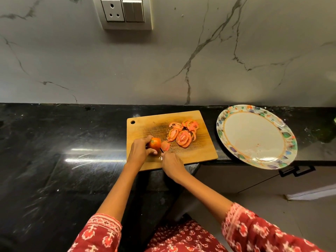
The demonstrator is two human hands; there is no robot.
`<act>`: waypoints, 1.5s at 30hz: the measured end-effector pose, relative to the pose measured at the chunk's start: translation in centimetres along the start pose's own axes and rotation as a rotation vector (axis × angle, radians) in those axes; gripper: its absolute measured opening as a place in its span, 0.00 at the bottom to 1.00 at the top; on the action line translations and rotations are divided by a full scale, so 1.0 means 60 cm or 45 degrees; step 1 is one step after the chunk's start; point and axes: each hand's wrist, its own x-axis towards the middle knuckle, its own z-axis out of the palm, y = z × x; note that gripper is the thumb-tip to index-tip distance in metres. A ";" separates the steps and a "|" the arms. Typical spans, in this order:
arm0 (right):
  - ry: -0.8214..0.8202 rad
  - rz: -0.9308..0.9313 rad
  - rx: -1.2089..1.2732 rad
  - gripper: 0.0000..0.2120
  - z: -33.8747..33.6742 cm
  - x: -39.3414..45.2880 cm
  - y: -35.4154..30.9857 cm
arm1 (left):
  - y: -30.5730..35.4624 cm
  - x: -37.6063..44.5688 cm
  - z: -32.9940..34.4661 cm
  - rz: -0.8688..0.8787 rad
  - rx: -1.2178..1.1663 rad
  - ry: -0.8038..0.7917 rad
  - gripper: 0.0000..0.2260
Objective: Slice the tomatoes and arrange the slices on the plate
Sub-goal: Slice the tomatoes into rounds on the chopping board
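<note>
Broadly, a black stone counter (54,170) runs beneath a grey veined marble wall (181,60) that carries a socket-and-switch plate (125,12). On the counter's right end sits a large plate (221,131) with a floral rim, its near edge hanging past the counter's front; it holds no slices. Just left of it, apart from it, lies a wooden cutting board (145,122). A heap of cut tomato slices (181,133) overlaps on the board's far right part. Nearer the board's front left, the left hand (139,151) curls its fingers and thumb round a partly cut tomato (155,143), steadying it on the wood. The right hand (171,163) is closed round the handle of a knife (161,150), whose dark blade stands against the tomato's cut face. One fresh slice (165,146) lies just right of the blade, touching the board.
</note>
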 end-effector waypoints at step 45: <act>0.071 -0.015 0.082 0.13 -0.038 -0.044 -0.013 | -0.006 -0.012 0.027 -0.083 -0.274 0.196 0.29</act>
